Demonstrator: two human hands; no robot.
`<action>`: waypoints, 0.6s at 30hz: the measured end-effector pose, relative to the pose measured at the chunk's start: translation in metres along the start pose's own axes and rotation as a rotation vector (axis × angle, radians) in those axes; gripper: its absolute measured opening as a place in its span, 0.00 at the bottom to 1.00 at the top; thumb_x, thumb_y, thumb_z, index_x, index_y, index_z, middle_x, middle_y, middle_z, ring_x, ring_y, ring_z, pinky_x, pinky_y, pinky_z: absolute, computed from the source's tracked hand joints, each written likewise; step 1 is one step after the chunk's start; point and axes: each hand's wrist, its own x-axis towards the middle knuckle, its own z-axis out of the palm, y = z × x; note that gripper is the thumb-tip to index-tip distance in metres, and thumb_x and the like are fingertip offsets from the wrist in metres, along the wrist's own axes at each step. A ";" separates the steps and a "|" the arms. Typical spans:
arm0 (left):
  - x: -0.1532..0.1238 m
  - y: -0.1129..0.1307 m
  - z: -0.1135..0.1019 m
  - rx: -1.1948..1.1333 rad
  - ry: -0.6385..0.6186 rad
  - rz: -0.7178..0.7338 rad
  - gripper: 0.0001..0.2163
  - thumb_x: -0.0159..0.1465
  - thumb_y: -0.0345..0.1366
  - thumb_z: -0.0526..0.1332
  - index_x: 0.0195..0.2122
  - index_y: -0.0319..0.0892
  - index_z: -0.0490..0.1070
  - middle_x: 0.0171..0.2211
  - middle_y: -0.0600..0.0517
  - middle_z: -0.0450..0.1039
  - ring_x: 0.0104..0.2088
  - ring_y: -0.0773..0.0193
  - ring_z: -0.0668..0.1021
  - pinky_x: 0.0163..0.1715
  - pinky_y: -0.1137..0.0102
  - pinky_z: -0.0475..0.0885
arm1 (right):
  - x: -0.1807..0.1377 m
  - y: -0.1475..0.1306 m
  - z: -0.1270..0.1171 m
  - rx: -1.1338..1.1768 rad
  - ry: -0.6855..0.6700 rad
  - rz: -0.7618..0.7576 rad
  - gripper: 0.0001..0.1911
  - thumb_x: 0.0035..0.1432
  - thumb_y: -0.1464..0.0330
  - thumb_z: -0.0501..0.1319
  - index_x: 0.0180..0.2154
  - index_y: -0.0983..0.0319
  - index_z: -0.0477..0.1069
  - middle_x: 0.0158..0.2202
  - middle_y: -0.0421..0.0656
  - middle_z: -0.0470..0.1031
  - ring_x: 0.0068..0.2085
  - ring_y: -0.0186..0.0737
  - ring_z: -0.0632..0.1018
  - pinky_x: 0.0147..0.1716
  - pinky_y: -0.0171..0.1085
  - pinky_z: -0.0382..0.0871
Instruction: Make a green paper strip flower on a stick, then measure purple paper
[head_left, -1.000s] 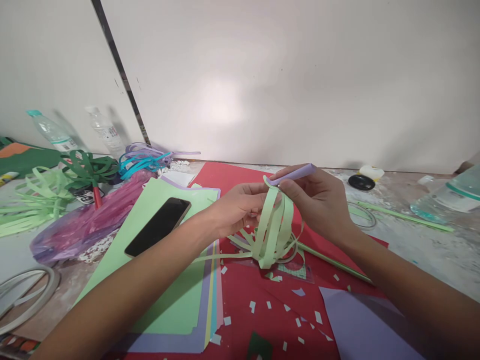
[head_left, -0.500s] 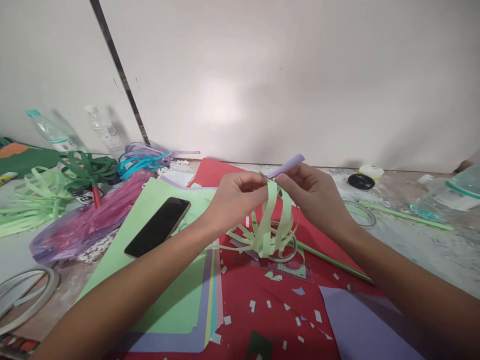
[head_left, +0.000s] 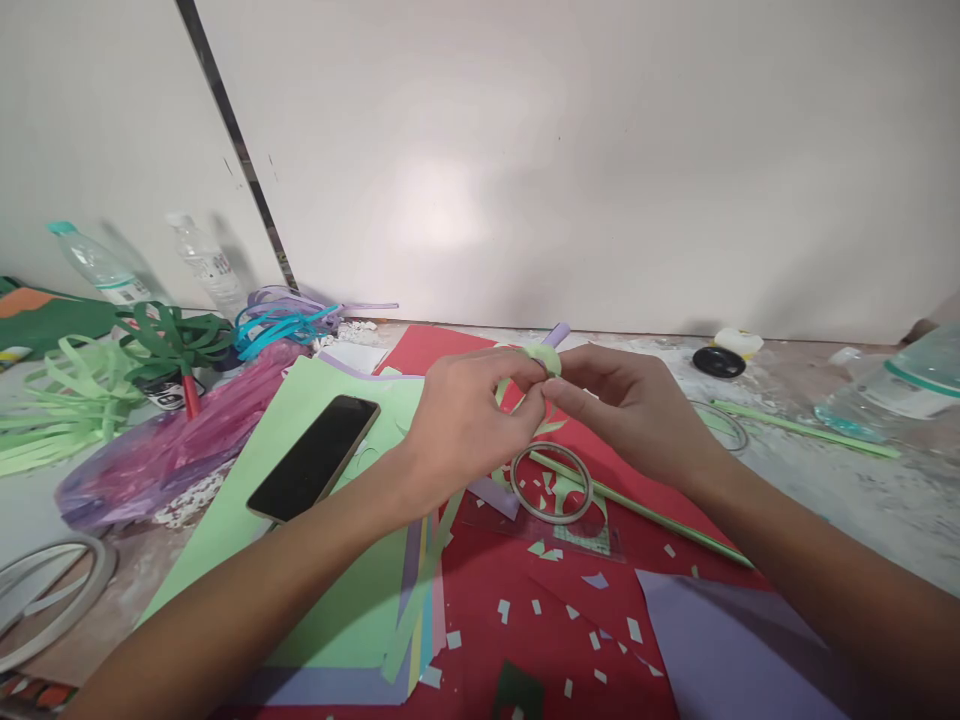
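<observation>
Left hand (head_left: 465, 420): pinching the pale green strip bundle (head_left: 541, 358) from its left side. Bundle: sitting between both hands above the red sheet's (head_left: 480, 570) far edge, wound on a lilac stick (head_left: 556, 335) that is pointing away toward the wall. Right hand (head_left: 630, 400): pinching from the right, equally near. Against half a second back, the hanging loops are gathering into a tight knot and the hands are closing together.

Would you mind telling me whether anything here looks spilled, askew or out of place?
Small paper scraps are strewn over the red sheet, and white crumbs lie spilled beside the pink plastic bag. A phone lies askew on the green paper sheet. The held green paper coil looks fine.
</observation>
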 end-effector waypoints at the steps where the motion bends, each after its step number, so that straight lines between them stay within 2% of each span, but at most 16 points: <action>1: 0.000 0.001 0.000 -0.006 -0.007 0.000 0.05 0.59 0.32 0.59 0.28 0.43 0.75 0.27 0.55 0.76 0.23 0.69 0.70 0.26 0.72 0.62 | 0.001 0.001 -0.001 0.015 0.007 0.007 0.07 0.59 0.62 0.60 0.36 0.56 0.77 0.37 0.41 0.79 0.39 0.42 0.78 0.39 0.41 0.72; 8: 0.001 0.001 -0.003 -0.133 -0.074 -0.109 0.06 0.59 0.34 0.60 0.29 0.42 0.76 0.28 0.55 0.76 0.24 0.70 0.70 0.25 0.73 0.63 | -0.001 -0.002 -0.002 -0.142 0.131 0.004 0.08 0.59 0.66 0.60 0.29 0.58 0.76 0.27 0.39 0.76 0.30 0.38 0.75 0.28 0.36 0.68; 14: 0.002 -0.001 -0.002 -0.203 -0.073 -0.122 0.05 0.58 0.34 0.60 0.28 0.42 0.76 0.25 0.55 0.74 0.20 0.72 0.65 0.20 0.74 0.60 | -0.001 -0.002 -0.004 -0.116 0.102 -0.011 0.06 0.57 0.66 0.61 0.29 0.58 0.75 0.27 0.39 0.76 0.31 0.38 0.75 0.28 0.35 0.67; 18: 0.003 -0.001 -0.004 -0.274 -0.088 -0.145 0.04 0.57 0.34 0.61 0.28 0.41 0.75 0.24 0.55 0.73 0.19 0.73 0.62 0.18 0.74 0.58 | -0.001 -0.003 -0.008 -0.101 0.081 -0.026 0.09 0.58 0.63 0.61 0.28 0.58 0.74 0.25 0.39 0.74 0.29 0.37 0.74 0.27 0.35 0.66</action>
